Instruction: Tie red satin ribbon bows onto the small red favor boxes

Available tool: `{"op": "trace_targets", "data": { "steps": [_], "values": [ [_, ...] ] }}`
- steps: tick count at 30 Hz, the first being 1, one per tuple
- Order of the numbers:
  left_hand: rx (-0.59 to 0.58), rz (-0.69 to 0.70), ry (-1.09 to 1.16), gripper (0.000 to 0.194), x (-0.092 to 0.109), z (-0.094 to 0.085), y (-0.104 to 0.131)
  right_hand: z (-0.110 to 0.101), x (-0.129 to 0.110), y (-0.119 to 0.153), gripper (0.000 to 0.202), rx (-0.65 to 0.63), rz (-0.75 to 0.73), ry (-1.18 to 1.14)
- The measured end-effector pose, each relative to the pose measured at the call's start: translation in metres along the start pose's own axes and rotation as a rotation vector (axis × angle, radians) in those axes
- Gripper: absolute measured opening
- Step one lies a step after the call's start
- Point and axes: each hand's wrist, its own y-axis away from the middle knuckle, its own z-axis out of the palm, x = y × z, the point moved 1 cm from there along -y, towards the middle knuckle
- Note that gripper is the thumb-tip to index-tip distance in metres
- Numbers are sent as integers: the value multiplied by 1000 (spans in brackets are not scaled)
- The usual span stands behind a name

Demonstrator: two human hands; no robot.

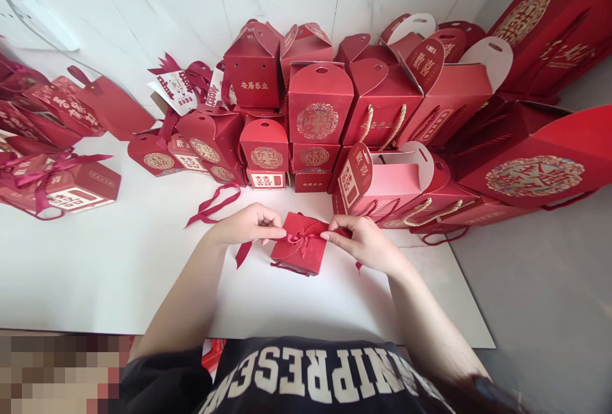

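Note:
A small red gift box (pixel 310 259) lies on the white table in front of me, its top flaps folded over one another. Across its top runs a dark red ribbon (pixel 302 240), tied in the middle in a knot or small bow. My left hand (pixel 255 226) pinches the ribbon at the box's left side, and a ribbon tail hangs below the fingers. At the right side my right hand (pixel 356 238) pinches the ribbon's other part between thumb and fingers. Another loose ribbon (pixel 213 207) lies curled on the table, left of the box.
Stacks of red gift boxes (pixel 320 104) with handles stand along the tiled wall. Larger red boxes (pixel 530 146) crowd the right corner. A ribbon-tied hexagonal box (pixel 86 184) and red bags (pixel 112 104) are at the left. The white table (pixel 119 273) ends at my body.

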Motion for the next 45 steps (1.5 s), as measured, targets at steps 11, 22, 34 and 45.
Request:
{"op": "trace_targets", "data": {
  "steps": [11, 22, 34, 45],
  "values": [
    [437, 39, -390, 31, 45, 18, 23, -14, -39, 25, 20, 67, -230, 81],
    [135, -166, -72, 36, 26, 15, 22, 6, -5, 8, 32, 90, 1, -123],
    [-33, -97, -14, 34, -1, 8, 12, 16, 14, 6, 26, 235, -116, -94],
    [-128, 85, 137, 28, -18, -10, 10, 20, 19, 1, 30, 235, -61, -127]
  ]
}}
